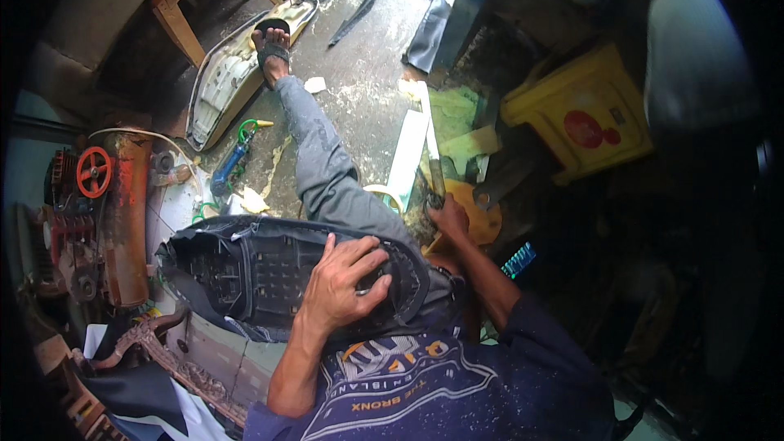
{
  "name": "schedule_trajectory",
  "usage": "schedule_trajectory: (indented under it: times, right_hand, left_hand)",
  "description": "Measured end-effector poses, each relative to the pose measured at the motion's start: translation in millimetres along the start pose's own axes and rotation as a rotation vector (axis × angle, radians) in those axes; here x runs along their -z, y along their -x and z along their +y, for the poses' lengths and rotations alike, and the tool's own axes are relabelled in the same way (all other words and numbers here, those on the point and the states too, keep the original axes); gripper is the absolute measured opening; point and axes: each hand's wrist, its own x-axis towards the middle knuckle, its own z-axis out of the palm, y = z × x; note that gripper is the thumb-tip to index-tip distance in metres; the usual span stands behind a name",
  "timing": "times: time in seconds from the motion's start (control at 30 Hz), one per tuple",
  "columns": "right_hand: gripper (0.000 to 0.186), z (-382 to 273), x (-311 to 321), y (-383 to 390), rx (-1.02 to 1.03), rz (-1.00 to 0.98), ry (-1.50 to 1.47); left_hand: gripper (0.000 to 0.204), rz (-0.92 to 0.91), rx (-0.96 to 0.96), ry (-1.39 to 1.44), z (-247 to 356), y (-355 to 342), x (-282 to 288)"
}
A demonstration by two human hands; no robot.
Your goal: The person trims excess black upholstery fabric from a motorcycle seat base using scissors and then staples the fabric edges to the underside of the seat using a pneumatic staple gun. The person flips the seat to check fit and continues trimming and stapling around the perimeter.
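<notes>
A black motorcycle seat lies upside down across my lap, its ribbed plastic base facing up and dark cover folded over the rim. My left hand rests on the right part of this base, fingers apart, holding nothing. Farther right, my right hand is closed round the dark lower end of a long, thin tool with a pale upper part. The tool points away from me. Shadow and small size keep me from telling its exact kind.
My foot is beside a second seat base near a wooden stool frame. A blue air tool with green hose lies on the floor. An orange-wheeled compressor stands left, a yellow plastic stool right. Dark scraps are scattered ahead.
</notes>
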Motion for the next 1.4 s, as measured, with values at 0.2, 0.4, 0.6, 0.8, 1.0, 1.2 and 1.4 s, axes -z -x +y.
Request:
schedule_trajectory:
  times: [0.2, 0.4, 0.6, 0.8, 1.0, 1.2, 1.4]
  right_hand:
    - [0.04, 5, -28, -24, 0.226, -0.254, 0.502]
    - [0.031, -70, -47, -41, 0.673, -0.485, 0.569]
    - [0.033, -117, -134, -55, 1.017, -0.424, 0.212]
    - [0.034, -103, -150, -36, 0.718, -0.665, 0.042]
    - [0.038, -46, -81, -49, 0.431, 0.115, -0.02]
    - [0.047, -23, -82, -69, -0.191, 0.036, -0.482]
    - [0.049, -16, -78, -55, 0.036, -0.318, -0.154]
  left_hand:
    - [0.044, 0.209, 0.007, 0.015, -6, 0, -13]
    - [0.043, 0.335, 0.048, 0.02, -7, 2, -27]
    - [0.046, 0.389, 0.085, 0.016, -12, 8, -22]
    - [0.049, 0.43, 0.113, -0.003, -25, 10, -13]
    - [0.049, 0.425, 0.091, 0.032, -29, 11, -12]
    - [0.046, 0.44, 0.018, 0.075, -35, 16, -10]
    - [0.039, 0.477, -0.011, 0.088, -37, 17, -15]
